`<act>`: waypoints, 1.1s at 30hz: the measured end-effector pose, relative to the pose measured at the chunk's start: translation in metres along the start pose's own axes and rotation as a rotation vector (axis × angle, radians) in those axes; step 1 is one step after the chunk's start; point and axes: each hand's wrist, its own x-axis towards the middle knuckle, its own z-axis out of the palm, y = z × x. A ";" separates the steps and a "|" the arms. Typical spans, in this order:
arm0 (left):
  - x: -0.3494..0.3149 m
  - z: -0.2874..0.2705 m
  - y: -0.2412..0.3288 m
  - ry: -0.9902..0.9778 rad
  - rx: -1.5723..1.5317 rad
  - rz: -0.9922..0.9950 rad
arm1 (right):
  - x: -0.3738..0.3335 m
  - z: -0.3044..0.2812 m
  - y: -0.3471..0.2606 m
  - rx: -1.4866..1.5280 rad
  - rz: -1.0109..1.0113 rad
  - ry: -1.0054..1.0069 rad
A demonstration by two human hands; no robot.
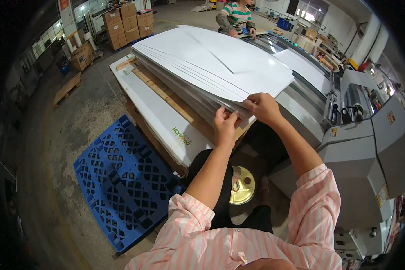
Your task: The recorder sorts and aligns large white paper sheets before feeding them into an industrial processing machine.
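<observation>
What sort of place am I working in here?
Probably a printing or paper-processing workshop, judging by the stack of large white sheets, the big boxy grey machine on the right and the blue lattice plastic pallet.

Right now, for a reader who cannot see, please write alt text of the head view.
The right hand pinches the near corner of a stack of large white sheets; the left hand touches edges beside it. A blue plastic pallet lies on the floor at left; a grey machine stands at right.
</observation>
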 end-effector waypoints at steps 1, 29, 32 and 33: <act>0.000 -0.001 -0.002 0.028 0.006 0.042 | -0.002 0.002 -0.006 -0.263 -0.121 0.105; 0.017 -0.023 -0.037 -0.035 0.596 0.240 | -0.013 0.009 0.006 -0.209 -0.300 0.119; 0.000 0.006 -0.020 0.007 0.235 0.083 | -0.022 0.007 0.013 -0.191 -0.361 0.195; -0.001 0.007 -0.017 0.010 0.236 0.089 | -0.024 0.005 0.008 -0.190 -0.458 0.274</act>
